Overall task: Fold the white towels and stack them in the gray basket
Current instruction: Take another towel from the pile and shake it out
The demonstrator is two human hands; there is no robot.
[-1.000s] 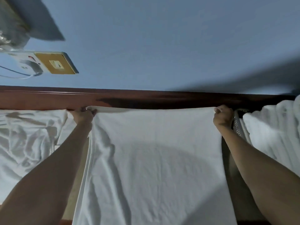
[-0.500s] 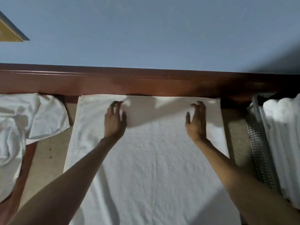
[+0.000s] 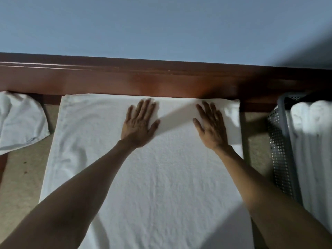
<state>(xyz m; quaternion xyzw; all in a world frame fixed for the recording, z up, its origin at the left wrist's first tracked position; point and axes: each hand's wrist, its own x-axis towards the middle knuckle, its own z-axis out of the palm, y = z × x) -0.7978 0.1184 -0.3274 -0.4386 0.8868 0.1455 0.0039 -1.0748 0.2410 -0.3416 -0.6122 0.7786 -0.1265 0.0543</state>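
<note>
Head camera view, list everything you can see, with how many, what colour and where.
Spread towel: one, white, flat in the centre, far edge against the rail.
Loose towel: at least one, white, crumpled at the left edge.
Basket: one, gray, perforated, at the right.
Folded towels: number unclear, white, inside the basket.
Wooden rail: one, reddish brown, across the far side.
Wall: one, blue, behind the rail.
Surface: one, beige, under the towels.
Left hand: one, flat on the spread towel near its far edge.
Right hand: one, flat on the same towel, nearer the basket.
</note>
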